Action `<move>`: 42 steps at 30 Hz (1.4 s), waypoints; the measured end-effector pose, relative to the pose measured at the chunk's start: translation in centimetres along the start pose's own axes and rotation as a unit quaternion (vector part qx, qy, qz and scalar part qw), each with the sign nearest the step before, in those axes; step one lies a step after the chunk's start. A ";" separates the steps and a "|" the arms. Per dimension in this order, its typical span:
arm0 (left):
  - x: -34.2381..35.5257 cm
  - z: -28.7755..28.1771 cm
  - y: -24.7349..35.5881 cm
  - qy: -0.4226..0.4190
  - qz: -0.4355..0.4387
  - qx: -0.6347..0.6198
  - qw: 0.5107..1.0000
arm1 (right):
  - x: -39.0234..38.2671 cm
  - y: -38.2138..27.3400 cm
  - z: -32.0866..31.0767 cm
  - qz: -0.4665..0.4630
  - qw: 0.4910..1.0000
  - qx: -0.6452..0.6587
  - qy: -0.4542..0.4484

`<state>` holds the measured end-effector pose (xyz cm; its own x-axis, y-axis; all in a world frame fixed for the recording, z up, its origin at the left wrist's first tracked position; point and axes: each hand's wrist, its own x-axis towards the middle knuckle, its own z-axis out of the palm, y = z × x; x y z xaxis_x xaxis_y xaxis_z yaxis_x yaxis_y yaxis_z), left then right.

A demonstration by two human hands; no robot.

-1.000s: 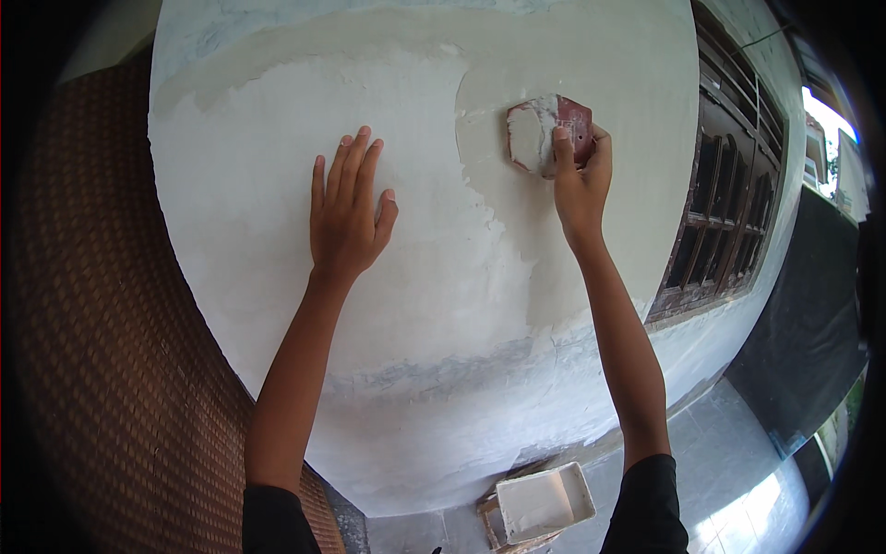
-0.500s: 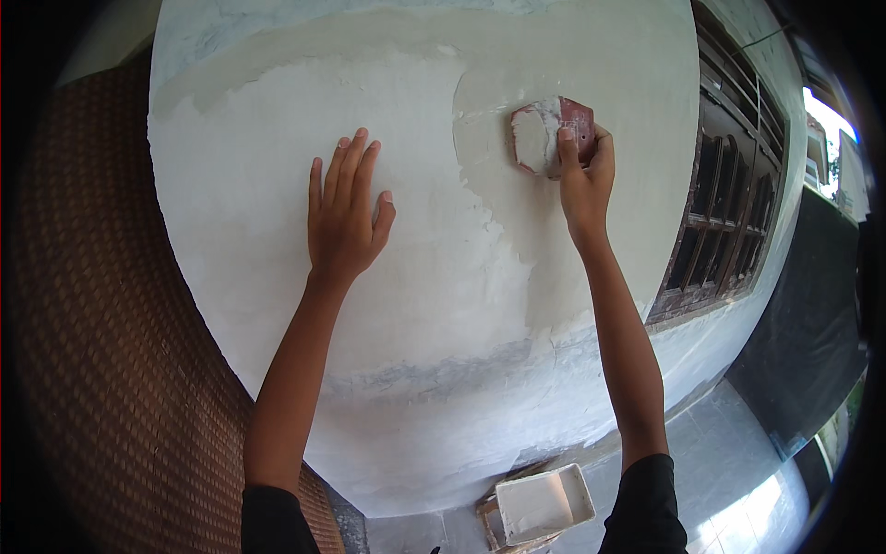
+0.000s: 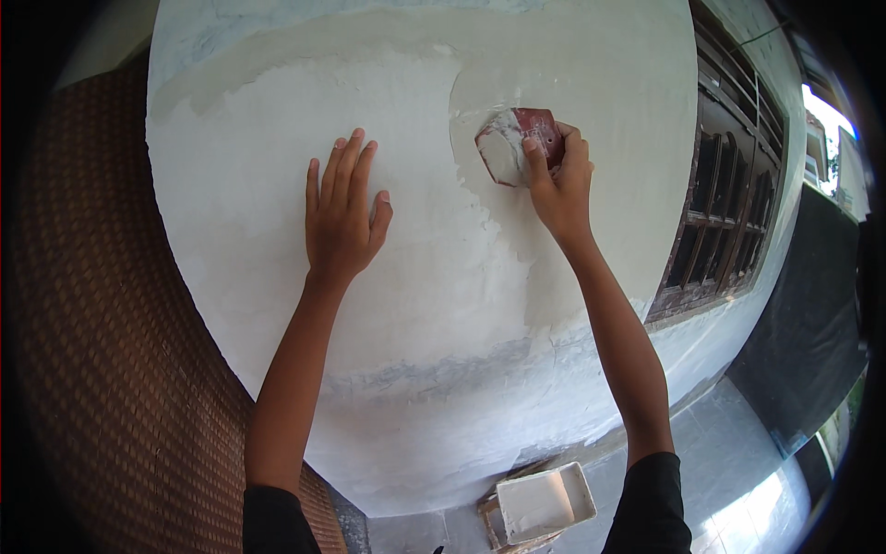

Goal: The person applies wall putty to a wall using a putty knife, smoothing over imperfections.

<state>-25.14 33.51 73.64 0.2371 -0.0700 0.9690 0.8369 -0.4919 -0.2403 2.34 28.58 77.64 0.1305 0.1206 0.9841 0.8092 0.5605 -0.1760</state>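
My left hand [image 3: 344, 220] lies flat against the white wall [image 3: 406, 295], fingers stretched upward and thumb held apart. In my right hand [image 3: 565, 189] is a dark red, flat putty scraper [image 3: 543, 127], gripped with the thumb on its near face. Pale wet putty [image 3: 503, 155] coats the left part of the scraper. The scraper is at the wall by the edge between a bright white area and a greyer, damp-looking coat [image 3: 628, 185]. Whether its far edge presses on the wall is hidden.
A brown woven panel [image 3: 92, 305] runs along the left. Dark wooden shutters [image 3: 724, 185] stand at the right. Below, a white rectangular tub [image 3: 544, 503] with pale paste sits near the wall's foot on grey floor tiles [image 3: 738, 462]. A black sheet [image 3: 798, 323] hangs at far right.
My right hand has moved left and slightly down with the putty scraper, which has tilted a little. My left hand has stayed nearly in place on the wall.
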 end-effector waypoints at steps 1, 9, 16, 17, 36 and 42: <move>0.0 -0.1 0.0 0.002 0.001 0.000 1.000 | 0.4 0.6 0.0 0.060 0.997 0.027 0.026; 0.0 0.1 -0.1 0.000 -0.003 0.001 1.000 | 1.5 -2.4 0.3 0.040 0.982 0.164 0.082; 0.0 -0.2 -0.1 -0.001 0.000 -0.005 1.000 | 2.8 -3.1 2.4 0.016 0.999 0.026 0.036; 0.1 -0.1 -0.1 -0.001 0.001 -0.004 1.000 | 3.4 -2.1 2.0 0.053 0.995 0.050 0.068; -0.1 -0.1 0.0 0.000 -0.004 -0.005 1.000 | 2.0 1.2 -2.0 0.207 0.939 0.187 0.198; -0.1 0.0 0.2 0.000 -0.001 -0.002 1.000 | -0.5 0.4 0.0 0.064 0.997 0.044 0.029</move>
<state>-25.00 33.41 73.53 0.2354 -0.0686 0.9695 0.8350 -0.4962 -0.2378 2.64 28.76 77.07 0.2648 0.1498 0.9526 0.7307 0.6134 -0.2996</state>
